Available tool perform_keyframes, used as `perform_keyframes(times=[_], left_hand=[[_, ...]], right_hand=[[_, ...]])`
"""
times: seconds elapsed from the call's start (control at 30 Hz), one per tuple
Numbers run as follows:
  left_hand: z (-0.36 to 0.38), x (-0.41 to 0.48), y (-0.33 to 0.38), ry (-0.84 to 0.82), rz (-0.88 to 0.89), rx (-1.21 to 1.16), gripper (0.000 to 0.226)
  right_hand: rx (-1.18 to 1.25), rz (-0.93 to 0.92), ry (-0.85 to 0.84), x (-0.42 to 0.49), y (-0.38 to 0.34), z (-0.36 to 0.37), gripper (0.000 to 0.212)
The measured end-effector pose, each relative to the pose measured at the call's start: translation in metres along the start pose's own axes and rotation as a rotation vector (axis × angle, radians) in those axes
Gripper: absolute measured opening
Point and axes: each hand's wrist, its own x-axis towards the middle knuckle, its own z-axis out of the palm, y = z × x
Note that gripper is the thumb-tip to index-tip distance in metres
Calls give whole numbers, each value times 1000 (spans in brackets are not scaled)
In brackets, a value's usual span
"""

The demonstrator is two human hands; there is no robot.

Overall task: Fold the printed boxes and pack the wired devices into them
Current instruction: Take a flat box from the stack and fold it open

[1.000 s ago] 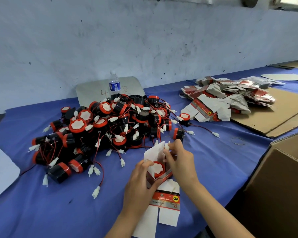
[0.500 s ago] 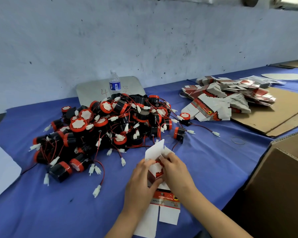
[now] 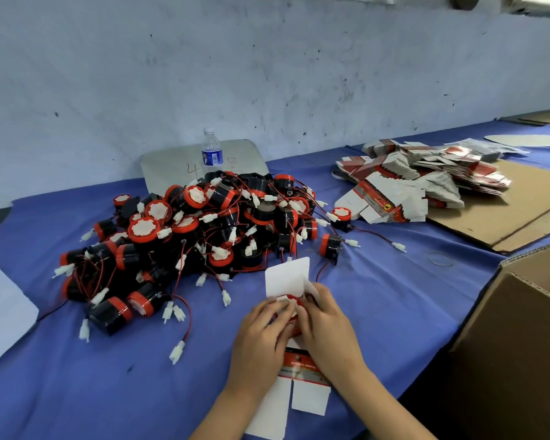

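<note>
Blue-covered table [image 3: 378,312]: heap of wired devices [image 3: 204,236] at centre, flat printed boxes [image 3: 426,185] stacked far right. Near edge: one printed box [image 3: 288,277], top flap upright, device half inside. Left hand [image 3: 264,338] and right hand [image 3: 324,328] both curled round it, pressing side tabs inward. Packing step apparently under way; next, probably tucking top flap shut.

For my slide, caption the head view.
Both hands, left hand and right hand, tuck a wired device into a printed box.
</note>
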Motion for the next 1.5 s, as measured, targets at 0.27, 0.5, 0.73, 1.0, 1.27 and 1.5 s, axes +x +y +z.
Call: perform_keyframes(times=[0.27, 0.5, 0.73, 1.0, 1.27, 1.5], left_hand=[[2, -3, 1, -58, -55, -93, 35], [-2, -1, 7, -112, -16, -59, 42], [-4, -1, 5, -138, -26, -101, 42], [1, -2, -2, -211, -115, -185, 61], [1, -1, -1, -212, -122, -212, 60], [-10, -1, 6, -59, -197, -318, 40]], right_hand=[[-28, -123, -3, -15, -2, 0, 49], [240, 65, 148, 32, -5, -41, 18], [432, 77, -279, 79, -7, -54, 35], [664, 123, -352, 55, 9, -54, 15], [643, 108, -383, 59, 11, -50, 22], [803, 114, -197, 38, 13, -28, 29]])
